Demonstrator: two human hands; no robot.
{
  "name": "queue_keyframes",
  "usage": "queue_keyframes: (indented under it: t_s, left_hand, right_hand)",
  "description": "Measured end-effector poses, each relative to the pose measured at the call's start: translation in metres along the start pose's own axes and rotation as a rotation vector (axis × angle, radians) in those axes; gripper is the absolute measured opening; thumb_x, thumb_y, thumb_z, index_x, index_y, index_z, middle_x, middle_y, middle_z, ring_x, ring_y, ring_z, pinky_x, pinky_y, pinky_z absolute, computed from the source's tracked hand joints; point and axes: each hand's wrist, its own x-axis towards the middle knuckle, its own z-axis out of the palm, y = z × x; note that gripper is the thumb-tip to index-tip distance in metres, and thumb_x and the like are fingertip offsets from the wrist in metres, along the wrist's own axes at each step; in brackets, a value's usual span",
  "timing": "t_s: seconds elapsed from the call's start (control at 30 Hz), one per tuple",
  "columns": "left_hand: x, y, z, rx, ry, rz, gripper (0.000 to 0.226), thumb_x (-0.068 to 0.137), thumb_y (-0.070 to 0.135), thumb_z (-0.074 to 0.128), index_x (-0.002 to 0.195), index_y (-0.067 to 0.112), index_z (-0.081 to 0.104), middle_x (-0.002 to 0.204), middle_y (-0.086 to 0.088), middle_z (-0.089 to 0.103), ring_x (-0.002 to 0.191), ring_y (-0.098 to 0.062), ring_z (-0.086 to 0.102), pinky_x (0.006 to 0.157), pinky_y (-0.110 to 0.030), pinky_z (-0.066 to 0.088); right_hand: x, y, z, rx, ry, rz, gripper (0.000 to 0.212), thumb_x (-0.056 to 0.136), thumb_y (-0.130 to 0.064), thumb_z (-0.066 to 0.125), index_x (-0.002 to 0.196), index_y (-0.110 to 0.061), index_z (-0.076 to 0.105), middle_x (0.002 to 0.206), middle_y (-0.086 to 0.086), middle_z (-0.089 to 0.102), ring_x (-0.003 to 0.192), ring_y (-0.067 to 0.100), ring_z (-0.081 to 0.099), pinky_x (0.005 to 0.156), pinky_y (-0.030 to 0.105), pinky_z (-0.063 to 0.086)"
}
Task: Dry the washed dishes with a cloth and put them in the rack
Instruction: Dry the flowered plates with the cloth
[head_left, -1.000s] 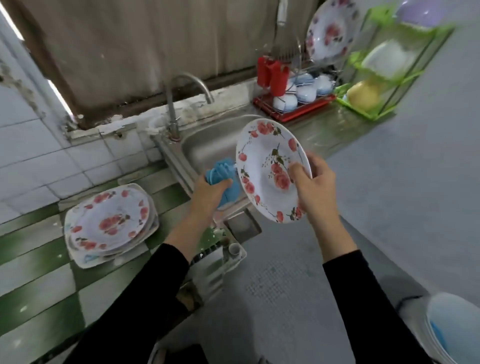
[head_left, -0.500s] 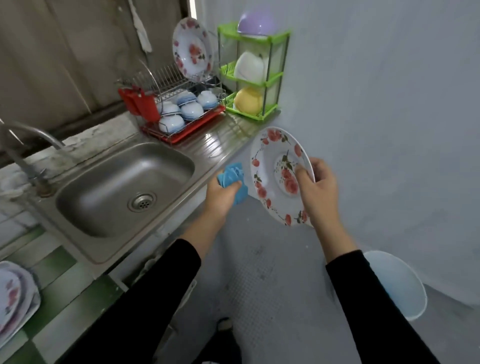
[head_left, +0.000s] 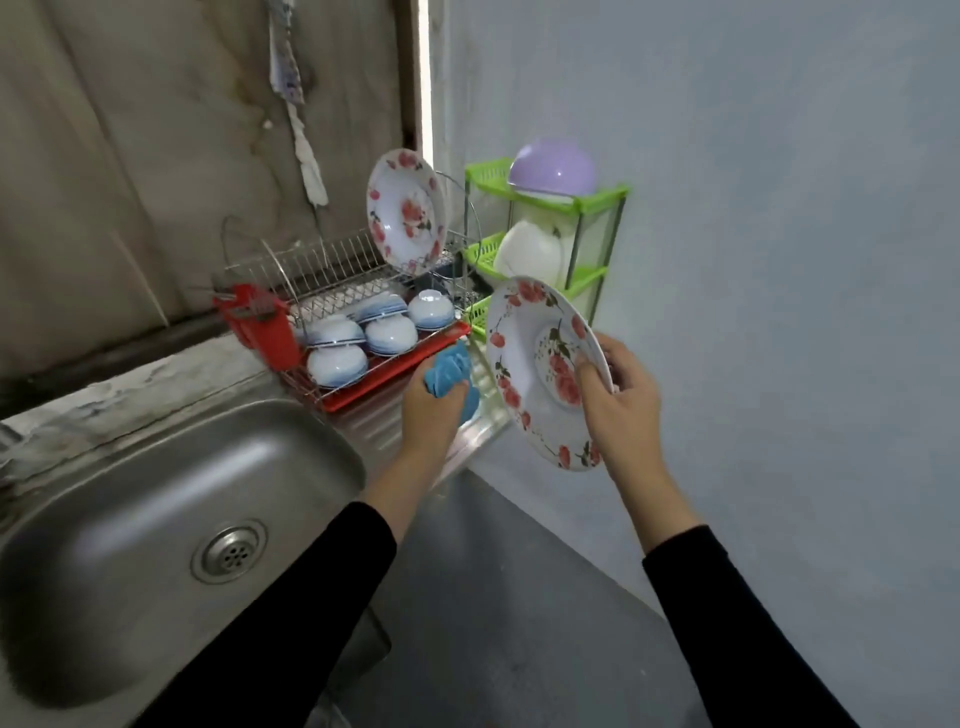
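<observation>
My right hand (head_left: 621, 402) grips the rim of a white plate with red flowers (head_left: 535, 364), held upright on edge in the air just right of the dish rack. My left hand (head_left: 434, 410) holds a bunched blue cloth (head_left: 449, 374) beside the plate's left edge, apart from the plate. The wire dish rack (head_left: 337, 280) on a red tray stands on the drainboard. One flowered plate (head_left: 405, 213) stands upright in its upper tier. Several white and blue bowls (head_left: 363, 338) lie upside down in the lower tier.
A steel sink (head_left: 156, 519) fills the lower left. A red utensil holder (head_left: 265, 325) hangs on the rack's left end. A green shelf unit (head_left: 597, 200) with a purple bowl (head_left: 553, 166) and white dishes stands against the grey wall on the right.
The view has swung right, away from the stack of plates, and closer to the rack. Both hands carried the plate and cloth toward the rack; the grips are unchanged.
</observation>
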Motion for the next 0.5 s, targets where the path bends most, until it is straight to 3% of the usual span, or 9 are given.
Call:
queue_keyframes:
  t_s: [0.13, 0.3, 0.4, 0.5]
  left_hand:
    - [0.07, 0.027, 0.014, -0.024, 0.097, 0.096, 0.033, 0.09, 0.0, 0.061, 0.113, 0.021, 0.054, 0.086, 0.011, 0.057, 0.075, -0.001, 0.053, 0.062, -0.01, 0.046]
    - [0.14, 0.043, 0.013, -0.044, 0.241, 0.183, 0.035, 0.087, -0.004, 0.058, 0.108, 0.023, 0.057, 0.083, 0.007, 0.058, 0.071, -0.004, 0.054, 0.065, -0.019, 0.049]
    - [0.175, 0.049, 0.009, -0.03, 0.328, 0.253, 0.035, 0.086, -0.005, 0.058, 0.107, 0.024, 0.057, 0.083, 0.007, 0.057, 0.07, -0.003, 0.053, 0.063, -0.017, 0.049]
    - [0.211, 0.049, 0.003, -0.007, 0.411, 0.286, 0.033, 0.088, -0.004, 0.057, 0.115, 0.014, 0.06, 0.082, 0.005, 0.057, 0.068, -0.005, 0.052, 0.06, -0.016, 0.048]
  right_hand:
    - [0.075, 0.002, 0.037, 0.085, -0.074, -0.053, 0.031, 0.096, -0.005, 0.056, 0.116, -0.026, 0.07, 0.109, -0.008, 0.072, 0.104, 0.009, 0.067, 0.091, 0.035, 0.057]
    - [0.146, 0.011, 0.082, 0.098, -0.156, -0.14, 0.036, 0.096, -0.006, 0.05, 0.12, -0.028, 0.065, 0.11, -0.004, 0.071, 0.105, 0.016, 0.066, 0.089, 0.041, 0.057]
    - [0.183, 0.018, 0.113, 0.103, -0.199, -0.171, 0.031, 0.095, -0.018, 0.049, 0.119, -0.03, 0.064, 0.11, 0.001, 0.068, 0.106, 0.021, 0.064, 0.09, 0.051, 0.055]
    - [0.215, 0.026, 0.145, 0.126, -0.217, -0.223, 0.038, 0.091, -0.031, 0.047, 0.125, -0.032, 0.063, 0.114, 0.002, 0.066, 0.111, 0.023, 0.061, 0.093, 0.053, 0.053]
